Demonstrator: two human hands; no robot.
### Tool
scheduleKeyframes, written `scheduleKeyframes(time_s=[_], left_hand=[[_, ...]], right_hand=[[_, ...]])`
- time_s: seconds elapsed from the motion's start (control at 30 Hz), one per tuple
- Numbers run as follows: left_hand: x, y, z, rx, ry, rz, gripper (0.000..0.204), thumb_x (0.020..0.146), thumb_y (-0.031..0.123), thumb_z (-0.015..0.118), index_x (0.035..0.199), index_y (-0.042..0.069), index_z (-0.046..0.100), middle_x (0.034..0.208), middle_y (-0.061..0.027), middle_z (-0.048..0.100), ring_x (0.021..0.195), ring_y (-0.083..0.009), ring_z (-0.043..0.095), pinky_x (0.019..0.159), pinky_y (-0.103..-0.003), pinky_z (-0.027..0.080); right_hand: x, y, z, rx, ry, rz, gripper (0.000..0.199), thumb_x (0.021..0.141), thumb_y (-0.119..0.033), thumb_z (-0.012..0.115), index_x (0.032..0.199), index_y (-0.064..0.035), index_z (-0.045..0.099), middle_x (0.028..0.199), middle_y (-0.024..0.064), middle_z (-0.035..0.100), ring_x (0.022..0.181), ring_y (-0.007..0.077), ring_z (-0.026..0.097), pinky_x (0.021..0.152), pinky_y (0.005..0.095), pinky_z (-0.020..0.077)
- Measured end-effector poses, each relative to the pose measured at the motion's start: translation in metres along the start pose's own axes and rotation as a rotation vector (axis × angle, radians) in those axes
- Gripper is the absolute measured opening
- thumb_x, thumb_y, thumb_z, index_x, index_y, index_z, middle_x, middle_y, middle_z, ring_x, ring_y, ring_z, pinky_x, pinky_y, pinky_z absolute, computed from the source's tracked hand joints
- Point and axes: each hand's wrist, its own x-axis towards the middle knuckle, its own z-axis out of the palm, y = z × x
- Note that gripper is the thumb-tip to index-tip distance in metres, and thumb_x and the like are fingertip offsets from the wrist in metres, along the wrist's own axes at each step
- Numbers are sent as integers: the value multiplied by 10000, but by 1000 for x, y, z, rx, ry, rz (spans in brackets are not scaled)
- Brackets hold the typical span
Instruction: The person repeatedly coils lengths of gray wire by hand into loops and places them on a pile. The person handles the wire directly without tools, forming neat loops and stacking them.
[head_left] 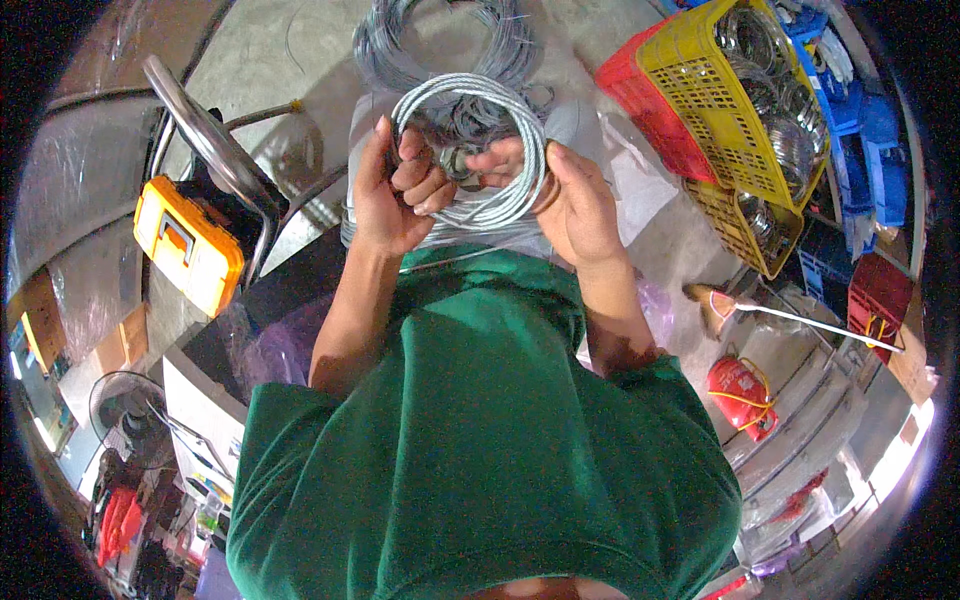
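Wire rope coil (470,150): a small ring of grey stranded cable, held upright in front of the chest between both hands, above the edge of the worktop (630,170).

State of the hands:
- Left hand (385,195) is closed on the left arc of the coil, thumb up along the outside, fingers curled inward through the ring.
- Right hand (575,205) is closed on the right arc, fingers reaching into the centre toward a small metal fitting (458,162). What kind of fitting it is cannot be told.

Progress, judged from the present layout:
- The turns of the coil lie together in a neat round, so the winding appears largely complete.
- Both sets of fingers meet at the middle of the ring, which suggests the securing or finishing of the end is in hand and not yet complete.
- A larger loose bundle of wire (440,45) lies beyond the hands on the worktop; more material appears to remain.
- A yellow basket (690,75) to the right, resting on a red basket (640,100), holds similar coiled rings, seemingly finished pieces.

An orange case (185,240) sits well apart to the left.
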Motion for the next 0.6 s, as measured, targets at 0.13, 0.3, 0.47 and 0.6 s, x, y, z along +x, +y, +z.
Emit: scheduleKeyframes(time_s=[0.13, 0.3, 0.47, 0.6], left_hand=[[4, -3, 6, 288, 116, 5, 417, 1040, 458, 369, 943, 101, 561, 568, 41, 353, 483, -97, 324, 503, -280, 315], [10, -9, -6, 734, 283, 22, 502, 1048, 434, 357, 1269, 24, 546, 956, -89, 663, 896, -202, 626, 822, -333, 487], [7, -3, -36, 983, 417, -74, 478, 1038, 396, 418, 1269, 8, 577, 1137, -81, 674, 1011, -189, 616, 890, -344, 471], [5, 6, -59, 1149, 572, 74, 439, 1007, 333, 521, 1267, -19, 567, 1114, -95, 682, 964, -192, 627, 859, -318, 467]], right_hand=[[8, 5, -5, -55, 170, 66, 363, 1032, -306, 462, 1183, 3, 579, 974, 126, 646, 926, 241, 662, 790, 373, 557], [22, 7, -20, -52, 314, 118, 157, 948, -195, 623, 1026, -66, 578, 718, 8, 484, 645, 168, 596, 603, 319, 519], [43, -11, -39, -377, 233, 28, 179, 964, -223, 604, 1019, -55, 581, 700, 4, 511, 537, 159, 585, 504, 292, 462], [79, -8, -66, -803, 238, 48, 217, 977, -219, 596, 1005, -6, 570, 770, 38, 562, 553, 132, 581, 530, 284, 441]])
